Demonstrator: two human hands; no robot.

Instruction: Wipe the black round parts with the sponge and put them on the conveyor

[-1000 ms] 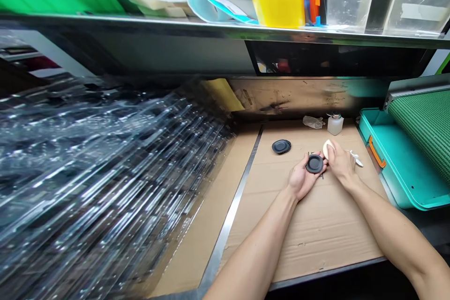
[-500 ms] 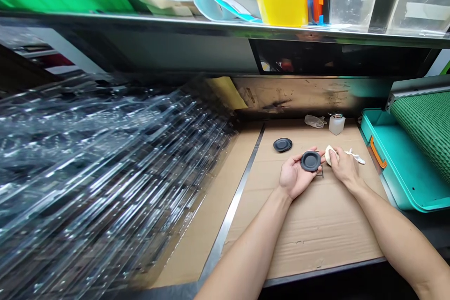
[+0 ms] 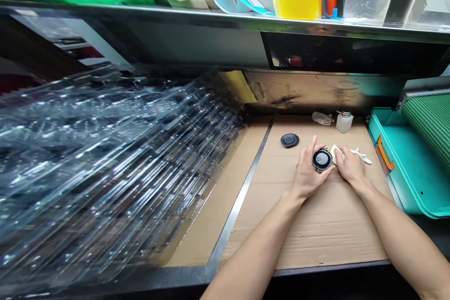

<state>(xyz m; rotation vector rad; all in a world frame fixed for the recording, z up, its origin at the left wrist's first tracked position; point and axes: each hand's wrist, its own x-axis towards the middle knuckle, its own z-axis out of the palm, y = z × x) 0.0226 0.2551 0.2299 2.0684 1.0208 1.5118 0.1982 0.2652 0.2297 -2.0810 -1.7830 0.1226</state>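
Black and round, the disc (image 3: 322, 160) has no long axis. It sits tilted up off the surface, between the two hands and a little nearer the left, with a small pale spot at its centre. The left hand (image 3: 309, 173) has it, fingers (image 3: 314, 144) curled closed around its rim, and the palm turned toward the right hand. The right hand (image 3: 351, 168) lies just beside it, closed on a pale wad of cloth (image 3: 336, 153), whose edge meets or nearly meets the disc's right side; from this view, I cannot tell which. A white strip (image 3: 362, 155) trails from beneath that hand toward the right.

A second black disc (image 3: 289, 140) lies flat on the cardboard surface (image 3: 330, 234), up and to the left of the hands. Farther back stand a small white bottle (image 3: 344, 123) and a crumpled clear plastic bag (image 3: 322, 118). A metal strip (image 3: 242, 197) runs along the cardboard's left side, beyond which lies a blurred stack of clear plastic sheets (image 3: 105, 150). To the right sits a teal tray (image 3: 386, 183) with an orange handle, holding a green ribbed mat (image 3: 431, 136). Yellow and orange plastic pieces (image 3: 295, 1) stand on a shelf above.
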